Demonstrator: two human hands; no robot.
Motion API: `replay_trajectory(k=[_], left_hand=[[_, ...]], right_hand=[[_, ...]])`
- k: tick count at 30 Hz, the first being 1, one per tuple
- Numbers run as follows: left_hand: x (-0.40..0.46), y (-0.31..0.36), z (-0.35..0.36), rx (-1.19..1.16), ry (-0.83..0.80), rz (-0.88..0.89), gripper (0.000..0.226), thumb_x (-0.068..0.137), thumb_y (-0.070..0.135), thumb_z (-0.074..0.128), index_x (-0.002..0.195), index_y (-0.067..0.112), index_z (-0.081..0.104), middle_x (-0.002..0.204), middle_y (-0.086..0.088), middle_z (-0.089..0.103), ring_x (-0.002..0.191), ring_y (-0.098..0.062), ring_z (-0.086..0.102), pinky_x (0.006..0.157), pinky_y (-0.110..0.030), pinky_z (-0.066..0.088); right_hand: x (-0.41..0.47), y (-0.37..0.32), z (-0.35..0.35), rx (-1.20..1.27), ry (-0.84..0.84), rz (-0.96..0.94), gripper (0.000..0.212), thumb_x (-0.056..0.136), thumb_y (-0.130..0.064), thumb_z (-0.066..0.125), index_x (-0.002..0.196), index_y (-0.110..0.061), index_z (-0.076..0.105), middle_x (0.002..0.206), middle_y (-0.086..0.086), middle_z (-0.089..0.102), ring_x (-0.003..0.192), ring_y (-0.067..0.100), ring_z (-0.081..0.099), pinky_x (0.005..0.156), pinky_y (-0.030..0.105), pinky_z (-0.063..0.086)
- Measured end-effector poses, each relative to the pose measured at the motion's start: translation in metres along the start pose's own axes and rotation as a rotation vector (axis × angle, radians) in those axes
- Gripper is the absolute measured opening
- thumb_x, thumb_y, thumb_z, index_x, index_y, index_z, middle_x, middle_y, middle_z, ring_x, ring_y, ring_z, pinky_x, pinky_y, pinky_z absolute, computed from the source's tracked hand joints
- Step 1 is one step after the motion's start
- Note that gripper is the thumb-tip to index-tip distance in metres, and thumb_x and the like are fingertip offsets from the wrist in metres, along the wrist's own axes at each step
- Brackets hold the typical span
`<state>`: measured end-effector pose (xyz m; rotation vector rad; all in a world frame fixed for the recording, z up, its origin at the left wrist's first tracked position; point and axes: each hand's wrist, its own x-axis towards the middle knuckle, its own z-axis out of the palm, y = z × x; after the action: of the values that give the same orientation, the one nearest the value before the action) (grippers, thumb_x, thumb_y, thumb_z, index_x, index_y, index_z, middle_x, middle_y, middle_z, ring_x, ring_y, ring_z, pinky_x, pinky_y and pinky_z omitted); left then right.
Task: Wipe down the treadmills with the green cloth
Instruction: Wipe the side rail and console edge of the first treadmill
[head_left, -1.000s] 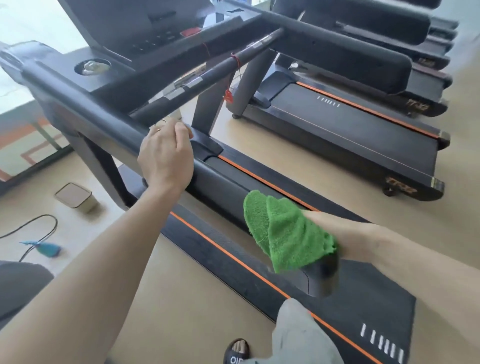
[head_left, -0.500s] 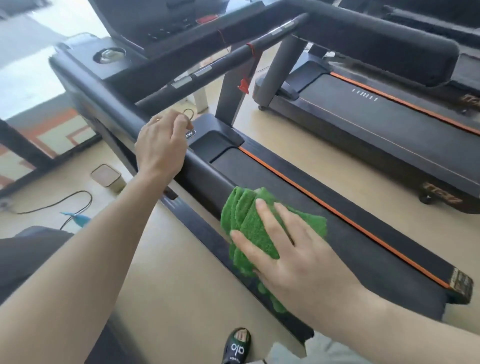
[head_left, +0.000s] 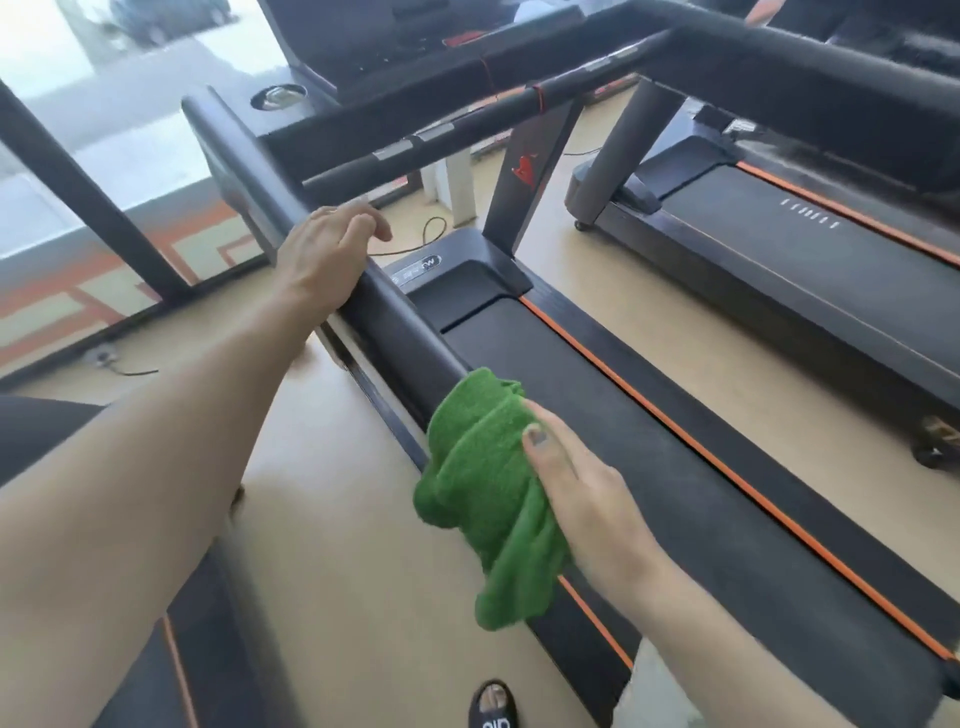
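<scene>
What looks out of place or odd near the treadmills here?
Nothing looks damaged or spilled. Only a loose black cable lies looped on the floor by the front of the treadmill. The right hand holds the green cloth on the handrail.

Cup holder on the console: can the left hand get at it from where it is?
Probably yes. The left hand rests on the side handrail, and the cup holder lies further up that same rail, with nothing visible between them. The right hand holds the green cloth.
</scene>
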<state>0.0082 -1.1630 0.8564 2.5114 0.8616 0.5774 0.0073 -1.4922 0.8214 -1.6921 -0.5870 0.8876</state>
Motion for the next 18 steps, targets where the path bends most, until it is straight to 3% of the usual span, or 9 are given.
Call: replay_trajectory(k=[2, 3, 4, 7, 8, 10, 12, 16, 18], left_hand=[[0.0, -0.002, 0.0, -0.021, -0.017, -0.001, 0.046, 0.087, 0.035, 0.028, 0.098, 0.027, 0.072, 0.114, 0.001, 0.071, 0.117, -0.021, 0.058, 0.094, -0.034, 0.038], [0.0, -0.004, -0.001, -0.024, -0.015, -0.004, 0.047, 0.086, 0.036, 0.028, 0.096, 0.027, 0.072, 0.112, 0.001, 0.071, 0.116, -0.021, 0.058, 0.095, -0.035, 0.039], [0.0, -0.005, 0.0, -0.021, -0.008, -0.007, 0.047, 0.086, 0.036, 0.027, 0.096, 0.027, 0.072, 0.111, 0.001, 0.071, 0.116, -0.021, 0.057, 0.093, -0.035, 0.038], [0.003, -0.009, 0.0, -0.008, 0.023, -0.013, 0.046, 0.086, 0.035, 0.027, 0.096, 0.027, 0.072, 0.11, 0.001, 0.07, 0.115, -0.02, 0.055, 0.089, -0.034, 0.034], [0.003, -0.009, 0.001, -0.013, 0.025, -0.014, 0.046, 0.087, 0.034, 0.027, 0.095, 0.027, 0.072, 0.109, 0.002, 0.069, 0.115, -0.02, 0.055, 0.09, -0.034, 0.034], [0.002, -0.01, 0.001, -0.032, 0.029, -0.015, 0.044, 0.087, 0.032, 0.028, 0.094, 0.027, 0.072, 0.105, 0.005, 0.065, 0.115, -0.019, 0.054, 0.091, -0.033, 0.034], [0.003, -0.012, 0.001, -0.036, 0.047, -0.013, 0.043, 0.089, 0.031, 0.029, 0.095, 0.028, 0.072, 0.105, 0.008, 0.063, 0.116, -0.017, 0.053, 0.091, -0.032, 0.034], [0.004, -0.013, 0.002, -0.042, 0.07, -0.039, 0.042, 0.092, 0.029, 0.03, 0.097, 0.03, 0.072, 0.106, 0.009, 0.062, 0.118, -0.016, 0.051, 0.087, -0.031, 0.03], [0.003, -0.014, 0.003, -0.047, 0.075, -0.041, 0.042, 0.092, 0.03, 0.03, 0.097, 0.03, 0.072, 0.105, 0.009, 0.06, 0.119, -0.017, 0.051, 0.087, -0.032, 0.03]], right_hand=[[0.021, 0.001, -0.003, 0.391, -0.069, 0.281, 0.035, 0.106, -0.039, 0.041, 0.099, -0.03, 0.074, 0.082, -0.009, 0.077, 0.078, 0.001, 0.072, 0.078, 0.024, 0.056], [0.025, 0.007, 0.0, 0.526, -0.042, 0.387, 0.036, 0.108, -0.024, 0.038, 0.089, -0.019, 0.069, 0.064, -0.006, 0.073, 0.059, 0.002, 0.07, 0.061, 0.019, 0.056], [0.027, 0.016, 0.002, 0.635, 0.003, 0.444, 0.038, 0.108, -0.017, 0.033, 0.086, -0.013, 0.063, 0.056, -0.002, 0.07, 0.05, 0.006, 0.068, 0.048, 0.018, 0.053], [0.033, 0.027, 0.014, 0.832, 0.064, 0.709, 0.055, 0.106, -0.015, 0.031, 0.071, 0.001, 0.07, 0.06, 0.013, 0.069, 0.049, 0.02, 0.067, 0.041, 0.023, 0.052], [0.037, 0.032, 0.018, 0.863, 0.053, 0.774, 0.056, 0.105, -0.014, 0.033, 0.068, 0.006, 0.071, 0.067, 0.017, 0.07, 0.053, 0.024, 0.069, 0.045, 0.028, 0.055], [0.024, 0.035, 0.021, 1.041, 0.013, 0.789, 0.042, 0.101, -0.02, 0.044, 0.097, 0.009, 0.074, 0.103, 0.026, 0.071, 0.084, 0.037, 0.071, 0.077, 0.043, 0.059], [0.004, 0.034, 0.022, 1.207, 0.004, 0.711, 0.046, 0.096, -0.03, 0.049, 0.125, 0.001, 0.066, 0.126, 0.031, 0.063, 0.108, 0.044, 0.063, 0.1, 0.05, 0.045], [-0.02, 0.016, 0.03, 1.437, 0.149, 0.545, 0.034, 0.102, -0.014, 0.045, 0.126, 0.008, 0.055, 0.099, 0.032, 0.071, 0.085, 0.036, 0.074, 0.069, 0.037, 0.063], [-0.017, 0.015, 0.031, 1.345, 0.092, 0.608, 0.04, 0.094, -0.014, 0.049, 0.123, 0.009, 0.063, 0.108, 0.035, 0.068, 0.08, 0.044, 0.072, 0.07, 0.046, 0.062]])
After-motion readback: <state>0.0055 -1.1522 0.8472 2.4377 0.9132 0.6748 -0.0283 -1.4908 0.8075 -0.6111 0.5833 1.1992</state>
